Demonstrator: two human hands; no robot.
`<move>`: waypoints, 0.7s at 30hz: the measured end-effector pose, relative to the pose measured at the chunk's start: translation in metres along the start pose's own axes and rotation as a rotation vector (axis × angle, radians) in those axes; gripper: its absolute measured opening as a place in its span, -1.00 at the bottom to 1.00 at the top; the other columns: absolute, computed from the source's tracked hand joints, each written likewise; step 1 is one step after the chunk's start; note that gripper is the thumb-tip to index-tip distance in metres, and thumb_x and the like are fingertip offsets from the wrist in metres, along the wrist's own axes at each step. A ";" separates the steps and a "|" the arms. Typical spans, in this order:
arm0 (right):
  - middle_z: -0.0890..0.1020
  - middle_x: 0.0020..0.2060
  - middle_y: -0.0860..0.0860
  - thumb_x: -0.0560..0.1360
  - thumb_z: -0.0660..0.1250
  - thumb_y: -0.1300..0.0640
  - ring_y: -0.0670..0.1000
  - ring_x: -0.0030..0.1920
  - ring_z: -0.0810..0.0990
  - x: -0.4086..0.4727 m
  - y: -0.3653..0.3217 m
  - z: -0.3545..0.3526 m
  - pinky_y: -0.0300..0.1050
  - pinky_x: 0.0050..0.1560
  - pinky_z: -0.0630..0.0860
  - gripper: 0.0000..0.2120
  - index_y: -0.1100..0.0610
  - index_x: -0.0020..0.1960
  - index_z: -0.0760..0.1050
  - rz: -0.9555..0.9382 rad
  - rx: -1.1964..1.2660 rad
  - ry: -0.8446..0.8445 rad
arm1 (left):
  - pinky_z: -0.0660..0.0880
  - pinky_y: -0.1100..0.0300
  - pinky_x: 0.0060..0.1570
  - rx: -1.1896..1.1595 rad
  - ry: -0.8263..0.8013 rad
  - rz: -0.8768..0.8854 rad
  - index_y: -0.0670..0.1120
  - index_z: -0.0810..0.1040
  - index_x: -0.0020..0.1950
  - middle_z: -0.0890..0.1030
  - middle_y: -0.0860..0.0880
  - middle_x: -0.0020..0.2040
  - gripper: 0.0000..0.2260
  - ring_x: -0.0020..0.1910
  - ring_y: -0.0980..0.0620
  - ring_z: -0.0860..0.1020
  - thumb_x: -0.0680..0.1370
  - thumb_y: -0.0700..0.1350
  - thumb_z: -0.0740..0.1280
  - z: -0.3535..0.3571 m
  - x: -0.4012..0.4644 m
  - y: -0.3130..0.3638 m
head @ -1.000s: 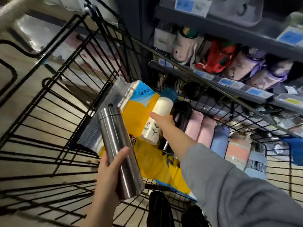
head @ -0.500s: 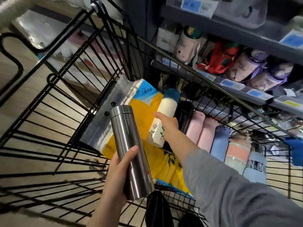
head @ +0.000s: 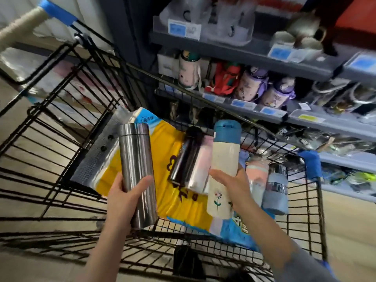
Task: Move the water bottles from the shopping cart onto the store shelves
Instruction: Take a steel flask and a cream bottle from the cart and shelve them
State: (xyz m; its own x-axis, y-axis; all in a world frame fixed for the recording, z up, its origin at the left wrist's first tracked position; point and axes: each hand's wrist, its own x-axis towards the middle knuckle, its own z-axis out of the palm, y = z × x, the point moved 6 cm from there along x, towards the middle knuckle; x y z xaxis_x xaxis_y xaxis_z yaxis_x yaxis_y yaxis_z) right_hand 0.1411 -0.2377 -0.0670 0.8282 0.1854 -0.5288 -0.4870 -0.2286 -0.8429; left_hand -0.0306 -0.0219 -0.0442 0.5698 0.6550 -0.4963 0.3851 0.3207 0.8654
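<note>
My left hand (head: 124,198) grips a steel flask (head: 136,165) upright above the black wire shopping cart (head: 61,151). A cream bottle with a blue cap and flower print (head: 223,159) is held in my right hand (head: 234,186), lifted over the cart. Lying in the cart are a dark bottle (head: 188,153), a pink bottle (head: 200,165), a peach banded bottle (head: 257,176) and a light blue bottle (head: 275,192). Grey store shelves (head: 254,110) rise to the right, stocked with patterned bottles (head: 252,84).
A yellow and blue package (head: 168,165) lies on the cart floor under the bottles. The cart handle (head: 57,12) with a blue grip is at the upper left. Price tags (head: 242,103) line the shelf edges. Wood-look floor shows through the cart wires.
My right hand has lifted the cream bottle up out of the cart. My left hand has raised the steel flask more upright. The view has tilted up toward the shelves.
</note>
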 end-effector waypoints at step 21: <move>0.60 -0.06 0.09 -0.01 0.49 -0.15 0.09 -0.13 0.63 -0.107 -0.034 -0.523 -0.09 -0.27 0.55 -0.19 0.04 0.19 0.38 -0.418 0.289 0.375 | 0.52 0.27 0.03 0.229 -0.134 0.695 0.14 0.43 0.28 0.59 0.12 0.08 -0.28 0.04 0.19 0.56 0.16 0.29 0.47 0.450 -0.265 0.008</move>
State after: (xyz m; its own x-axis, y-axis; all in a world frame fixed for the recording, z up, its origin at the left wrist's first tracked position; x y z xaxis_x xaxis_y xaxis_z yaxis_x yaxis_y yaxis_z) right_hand 0.2141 -0.7498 0.0697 0.9800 -0.1564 -0.1228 -0.1134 0.0682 -0.9912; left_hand 0.1483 -0.5006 0.0630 0.8153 0.5610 0.1435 0.0366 -0.2972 0.9541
